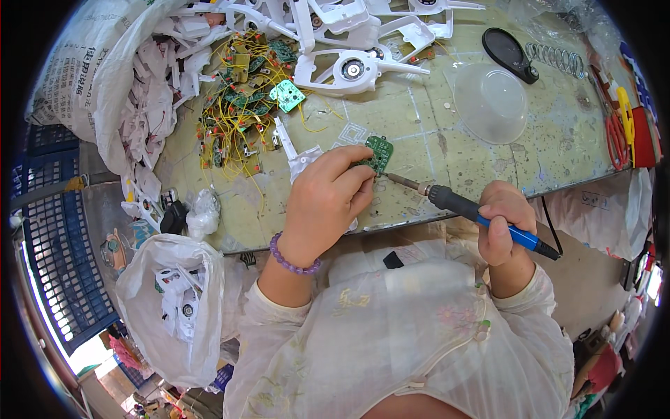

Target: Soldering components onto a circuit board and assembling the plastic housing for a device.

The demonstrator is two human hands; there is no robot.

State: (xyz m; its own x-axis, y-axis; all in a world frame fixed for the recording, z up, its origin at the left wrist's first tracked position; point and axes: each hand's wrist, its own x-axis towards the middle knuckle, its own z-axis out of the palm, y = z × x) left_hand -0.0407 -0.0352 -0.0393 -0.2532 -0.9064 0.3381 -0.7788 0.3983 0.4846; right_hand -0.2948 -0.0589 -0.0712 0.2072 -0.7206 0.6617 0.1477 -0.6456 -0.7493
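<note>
My left hand [328, 199], with a purple bead bracelet at the wrist, pinches a small green circuit board [379, 152] by its left edge above the table. My right hand [506, 216] is closed around the blue handle of a soldering iron [453, 201]. The iron's tip points left and meets or nearly meets the board's lower edge; I cannot tell which. Partly behind my left hand lies a white plastic housing piece [296, 155]. Beyond it, to the left, is a tangled pile of circuit boards with yellow wires [241, 91].
White plastic housings [349, 70] crowd the table's far side. A clear plastic bowl [490, 103], a black oval stand [509, 56] and a metal coil [556, 60] sit far right, near red-handled scissors [615, 140]. At lower left hangs a white bag [132, 286] of parts.
</note>
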